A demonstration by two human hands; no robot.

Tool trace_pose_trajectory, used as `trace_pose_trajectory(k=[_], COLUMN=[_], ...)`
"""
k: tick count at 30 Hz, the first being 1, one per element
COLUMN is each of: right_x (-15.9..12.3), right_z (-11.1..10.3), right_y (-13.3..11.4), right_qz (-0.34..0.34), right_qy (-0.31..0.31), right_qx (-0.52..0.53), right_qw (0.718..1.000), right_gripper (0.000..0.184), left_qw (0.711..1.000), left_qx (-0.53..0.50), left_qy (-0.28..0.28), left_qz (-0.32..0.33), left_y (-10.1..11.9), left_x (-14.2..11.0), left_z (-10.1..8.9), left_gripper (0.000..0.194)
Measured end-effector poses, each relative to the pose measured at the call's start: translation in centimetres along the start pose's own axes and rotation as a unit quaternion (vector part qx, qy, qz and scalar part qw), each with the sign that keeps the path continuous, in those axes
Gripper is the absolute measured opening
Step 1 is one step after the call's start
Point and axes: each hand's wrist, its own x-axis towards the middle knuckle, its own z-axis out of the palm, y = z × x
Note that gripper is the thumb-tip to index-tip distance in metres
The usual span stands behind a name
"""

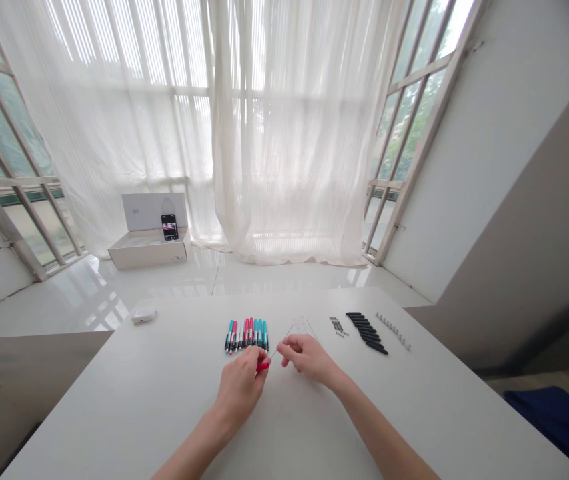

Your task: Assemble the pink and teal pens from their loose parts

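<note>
Left hand (239, 390) clamped on a red tube (263, 366); right hand (309, 360) pinched on a thin rod (275, 353), its long axis slanting down-left, tip just beside the tube

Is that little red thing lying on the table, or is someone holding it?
Held: the red plastic piece pokes out from the fingers of the left hand, towards a thin rod pinched by the right hand.
</note>
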Motion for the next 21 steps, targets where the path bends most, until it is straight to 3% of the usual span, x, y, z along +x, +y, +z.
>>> trace_pose_trajectory(k=[5,10,21], right_x=[0.2,0.1,-0.3], right_z=[0.2,0.0,0.5], right_y=[-0.6,-0.8,-1.1], right_qz=[-0.042,-0.056,-0.065], right_qy=[0.044,0.12,0.075], right_qx=[0.169,0.236,0.248], right_qw=[0.984,0.963,0.964], right_gripper=[0.043,0.045,0.042], left_qw=[0.996,0.996,0.998], left_qx=[-0.081,-0.04,-0.011], left_qy=[0.032,0.066,0.038], left_qz=[0.026,0.043,0.052], left_y=[0.1,0.1,-0.1], left_x=[-0.1,-0.2,0.1], left_z=[0.7,0.9,1.3], left_gripper=[0.018,0.022,0.03])
